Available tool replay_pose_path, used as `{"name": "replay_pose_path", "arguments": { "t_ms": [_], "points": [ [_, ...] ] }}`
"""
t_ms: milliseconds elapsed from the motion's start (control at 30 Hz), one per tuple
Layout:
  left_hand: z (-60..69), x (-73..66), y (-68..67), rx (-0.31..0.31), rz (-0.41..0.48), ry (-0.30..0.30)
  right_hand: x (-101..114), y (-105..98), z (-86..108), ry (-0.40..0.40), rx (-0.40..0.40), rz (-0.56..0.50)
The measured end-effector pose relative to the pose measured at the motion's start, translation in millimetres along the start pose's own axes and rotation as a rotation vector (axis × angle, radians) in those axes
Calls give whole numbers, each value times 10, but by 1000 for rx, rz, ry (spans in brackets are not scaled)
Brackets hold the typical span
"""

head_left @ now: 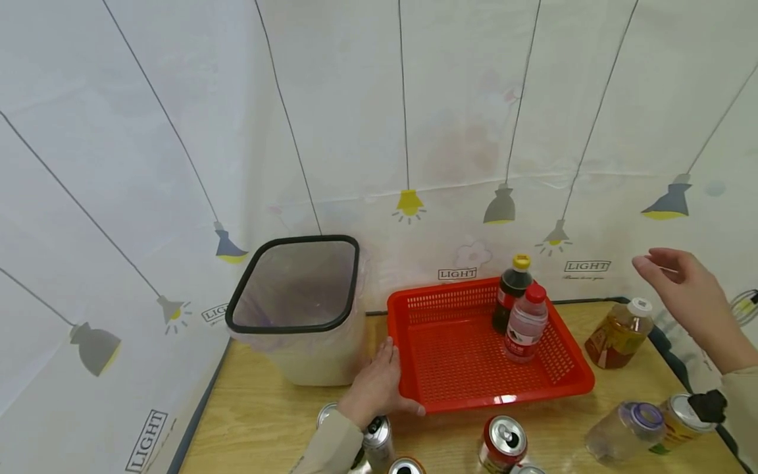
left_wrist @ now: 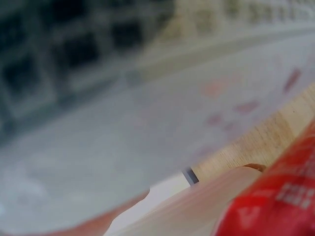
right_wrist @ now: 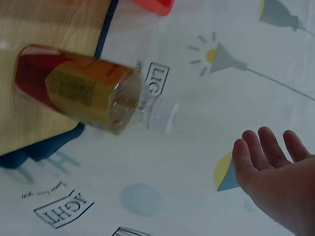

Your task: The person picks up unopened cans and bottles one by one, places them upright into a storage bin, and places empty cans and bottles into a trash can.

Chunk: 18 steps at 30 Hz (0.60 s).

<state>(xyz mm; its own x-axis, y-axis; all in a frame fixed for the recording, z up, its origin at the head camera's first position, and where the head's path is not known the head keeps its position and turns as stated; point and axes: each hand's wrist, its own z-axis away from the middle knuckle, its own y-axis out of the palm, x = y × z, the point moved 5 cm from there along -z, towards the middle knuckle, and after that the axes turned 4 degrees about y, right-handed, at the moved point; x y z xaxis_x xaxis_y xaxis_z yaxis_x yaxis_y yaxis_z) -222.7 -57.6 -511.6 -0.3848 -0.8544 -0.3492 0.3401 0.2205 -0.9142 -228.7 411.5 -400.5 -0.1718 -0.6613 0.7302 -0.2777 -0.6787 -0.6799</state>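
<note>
My left hand (head_left: 379, 385) rests against the front left corner of a red plastic basket (head_left: 408, 388), fingers along its left side and thumb by its front edge. Inside the basket stand a cola bottle (head_left: 514, 289) with a yellow cap and a pink-labelled bottle (head_left: 526, 322) with a red cap. My right hand (head_left: 689, 296) hovers in the air, holding nothing, its fingers loosely bent. Below and left of it, a white-capped bottle of amber drink (head_left: 618, 334) stands on the table; the right wrist view also has this bottle (right_wrist: 78, 88), apart from the fingers.
A black-rimmed bin (head_left: 320, 355) with a clear liner stands left of the basket. Near the front are a red can (head_left: 502, 444), a silver can (head_left: 378, 441), a purple-capped bottle (head_left: 624, 431) and a yellow can (head_left: 681, 421). A printed curtain (head_left: 450, 131) hangs behind the table.
</note>
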Motion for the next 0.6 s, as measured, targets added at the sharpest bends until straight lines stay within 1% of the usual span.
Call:
{"name": "replay_pose_path", "arguments": {
  "t_ms": [133,333,500,600],
  "points": [
    [3,1,-4,3,5,-6,-139,39,-146,49,48,55],
    [25,-20,-4,5,-15,-3,-408,132,-314,87,157,193],
    [36,-49,-17,-12,-41,12,-605,219,-436,134,274,272],
    [32,-61,-21,-16,-50,13,-706,281,-478,159,367,316]
  ]
}}
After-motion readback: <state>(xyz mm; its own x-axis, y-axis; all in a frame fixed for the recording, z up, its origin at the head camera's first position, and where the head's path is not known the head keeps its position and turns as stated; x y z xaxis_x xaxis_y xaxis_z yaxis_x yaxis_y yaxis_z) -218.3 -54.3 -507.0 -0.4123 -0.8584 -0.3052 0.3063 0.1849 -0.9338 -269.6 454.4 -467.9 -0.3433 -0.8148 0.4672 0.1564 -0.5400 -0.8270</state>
